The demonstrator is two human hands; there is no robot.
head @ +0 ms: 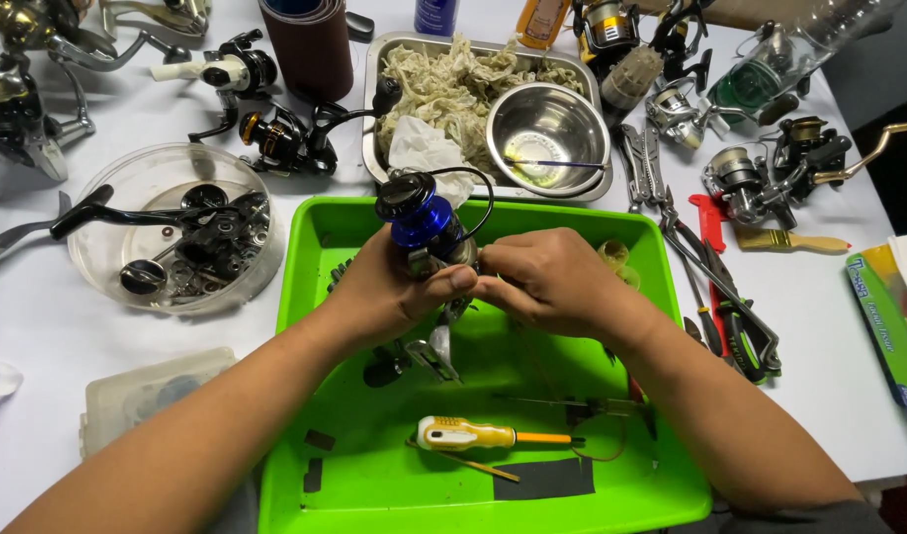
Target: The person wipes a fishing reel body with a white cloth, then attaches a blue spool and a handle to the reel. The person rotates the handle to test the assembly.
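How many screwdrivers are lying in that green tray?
1: a yellow-handled screwdriver lies near the front of the green tray, below both hands. Others may be hidden under the hands.

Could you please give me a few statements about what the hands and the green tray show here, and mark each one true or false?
1. Both hands hold a fishing reel with a blue spool above the green tray. True; the left hand grips its body and the right hand works at its side.
2. A yellow-handled screwdriver lies in the tray. True.
3. The steel bowl stands inside the green tray. False; it sits in the metal pan behind the tray.
4. The right hand holds the pliers. False; they lie on the table, right of the tray.
5. The round clear dish at left holds dark reel parts. True.
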